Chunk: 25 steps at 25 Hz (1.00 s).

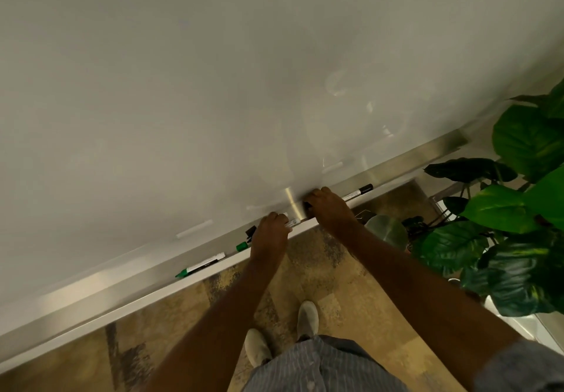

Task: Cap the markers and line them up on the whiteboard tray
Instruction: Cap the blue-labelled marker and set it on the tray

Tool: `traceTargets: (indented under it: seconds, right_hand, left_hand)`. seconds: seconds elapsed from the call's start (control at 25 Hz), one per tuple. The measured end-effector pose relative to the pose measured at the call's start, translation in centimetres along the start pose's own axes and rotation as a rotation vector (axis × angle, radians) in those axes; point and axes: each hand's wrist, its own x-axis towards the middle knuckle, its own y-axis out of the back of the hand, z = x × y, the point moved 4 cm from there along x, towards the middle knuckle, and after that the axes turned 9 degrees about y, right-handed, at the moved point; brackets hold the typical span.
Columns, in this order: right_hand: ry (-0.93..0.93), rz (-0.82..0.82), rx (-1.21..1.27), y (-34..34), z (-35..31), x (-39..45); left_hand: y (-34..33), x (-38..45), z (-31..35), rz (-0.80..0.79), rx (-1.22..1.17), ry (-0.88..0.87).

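Both hands on tray (406, 159); marker (292, 224) label print too blurred to read

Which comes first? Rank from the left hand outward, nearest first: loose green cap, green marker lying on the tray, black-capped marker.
From the left hand:
1. Loose green cap, just beside it on its left.
2. Green marker, further left along the tray.
3. Black-capped marker, beyond the right hand.

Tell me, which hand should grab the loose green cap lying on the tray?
Probably the left hand: the small green plastic cap lies right beside it on the metal whiteboard tray, while the right hand sits farther away.
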Motion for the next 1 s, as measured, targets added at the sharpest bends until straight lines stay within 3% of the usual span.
traceTargets:
  seconds: [0.08,0.2,0.32,0.4,0.48,0.72,1.0]
  right_hand:
    - [-0.093,0.066,0.188,0.7,-0.2,-0.1]
    - [-0.407,0.345,0.681,1.6,-0.4,-2.3]
    - [-0.689,0.573,1.193,0.7,-1.5,-6.0]
    - [-0.807,0.608,1.490,-0.3,-2.5,-8.2]
    - [-0.832,0.603,1.751,-0.7,-3.8,-9.5]
    - [-0.778,0.609,1.868,0.0,-6.6,-9.9]
    - [-0.688,0.545,1.720,0.8,-8.4,-10.0]
  left_hand:
    - [2.0,-0.2,-0.2,0.065,-0.192,0.055]
    - [4.3,-0.8,-1.5,0.120,-0.659,0.298]
    - [4.4,-2.2,-2.7,0.041,-1.162,0.494]
    - [4.0,-3.3,-3.1,-0.048,-1.610,0.620]
    - [3.6,-4.3,-3.2,-0.107,-1.856,0.707]
    - [3.2,-5.8,-2.7,-0.140,-1.931,0.776]
    - [3.7,-6.9,-1.9,-0.158,-1.943,0.768]
